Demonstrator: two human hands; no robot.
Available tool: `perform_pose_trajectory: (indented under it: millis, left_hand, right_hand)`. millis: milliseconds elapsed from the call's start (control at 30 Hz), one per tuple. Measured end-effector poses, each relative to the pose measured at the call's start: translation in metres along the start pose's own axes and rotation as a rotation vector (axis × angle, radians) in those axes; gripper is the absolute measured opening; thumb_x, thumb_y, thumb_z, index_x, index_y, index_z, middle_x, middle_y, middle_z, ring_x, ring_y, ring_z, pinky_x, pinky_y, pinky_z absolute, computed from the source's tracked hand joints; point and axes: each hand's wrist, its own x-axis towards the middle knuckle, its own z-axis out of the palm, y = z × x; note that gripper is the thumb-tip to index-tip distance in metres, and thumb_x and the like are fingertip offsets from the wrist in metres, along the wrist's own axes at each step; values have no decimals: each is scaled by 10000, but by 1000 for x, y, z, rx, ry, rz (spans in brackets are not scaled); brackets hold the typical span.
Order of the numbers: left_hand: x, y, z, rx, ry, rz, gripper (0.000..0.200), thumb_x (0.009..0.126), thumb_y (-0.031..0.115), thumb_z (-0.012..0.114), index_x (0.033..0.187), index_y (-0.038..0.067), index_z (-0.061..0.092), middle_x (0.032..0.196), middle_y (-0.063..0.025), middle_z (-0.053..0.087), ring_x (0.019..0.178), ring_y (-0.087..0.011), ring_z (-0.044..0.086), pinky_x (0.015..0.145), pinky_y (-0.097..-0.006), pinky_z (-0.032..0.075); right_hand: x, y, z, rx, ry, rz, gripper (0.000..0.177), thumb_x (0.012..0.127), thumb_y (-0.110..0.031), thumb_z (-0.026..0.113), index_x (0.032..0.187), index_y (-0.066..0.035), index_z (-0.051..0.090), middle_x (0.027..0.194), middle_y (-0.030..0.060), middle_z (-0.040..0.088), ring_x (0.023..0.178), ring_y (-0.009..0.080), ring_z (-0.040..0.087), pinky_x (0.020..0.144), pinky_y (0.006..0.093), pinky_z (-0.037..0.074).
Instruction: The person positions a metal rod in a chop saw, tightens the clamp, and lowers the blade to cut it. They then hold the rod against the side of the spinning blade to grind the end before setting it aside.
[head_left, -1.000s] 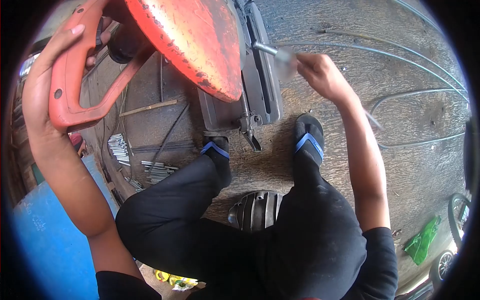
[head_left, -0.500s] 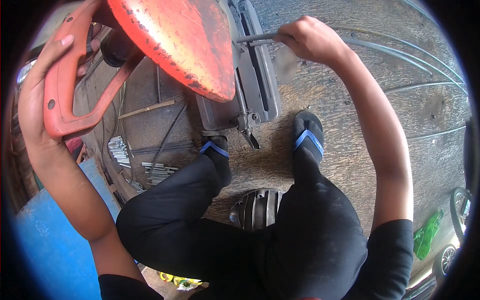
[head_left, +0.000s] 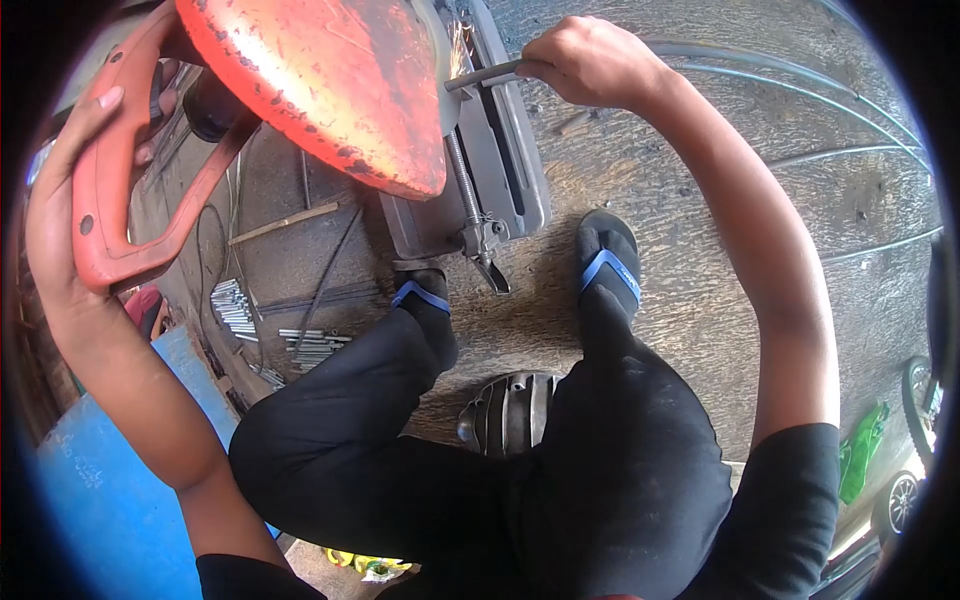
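My left hand [head_left: 68,165] is wrapped around the orange handle [head_left: 97,190] of a cut-off saw. The saw's worn orange blade guard [head_left: 320,95] fills the upper left. In my right hand [head_left: 592,62] is a grey metal rod [head_left: 487,75], its end meeting the edge of the grey cutting disc [head_left: 450,112]. Sparks [head_left: 460,42] show just above that contact. Below lies the saw's metal base [head_left: 528,190] with a threaded clamp screw [head_left: 462,175]. The guard hides most of the disc.
Long metal rods [head_left: 840,160] curve across the worn floor at right. Short cut metal pieces [head_left: 235,308] lie in piles at left, near a blue panel [head_left: 110,470]. My sandalled feet [head_left: 608,265] flank the saw's near end; a ribbed metal part [head_left: 510,412] sits between my legs.
Sparks have appeared at the disc where the rod touches it. The saw, both hands and the floor have shifted slightly left and up in view. Both hands keep their holds.
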Motion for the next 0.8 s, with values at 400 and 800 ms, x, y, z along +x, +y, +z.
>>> perform_pose_trajectory:
  millis: [400, 800]
  left_hand:
    - [-6, 1, 2, 313, -64, 209, 407, 849, 173, 611, 1192, -35, 543, 973, -127, 651, 762, -115, 562, 699, -211, 441]
    - [10, 0, -11, 74, -14, 0, 473, 834, 209, 628, 1229, -28, 523, 1032, -90, 636, 895, -133, 602, 740, -225, 448]
  right_hand:
    - [-4, -9, 1, -124, -32, 82, 118, 836, -137, 613, 850, -51, 693, 751, 126, 663, 679, 273, 660, 594, 365, 539]
    - [-18, -1, 18, -69, -53, 48, 184, 857, -215, 594, 771, -74, 675, 648, 135, 631, 639, 312, 646, 561, 414, 530]
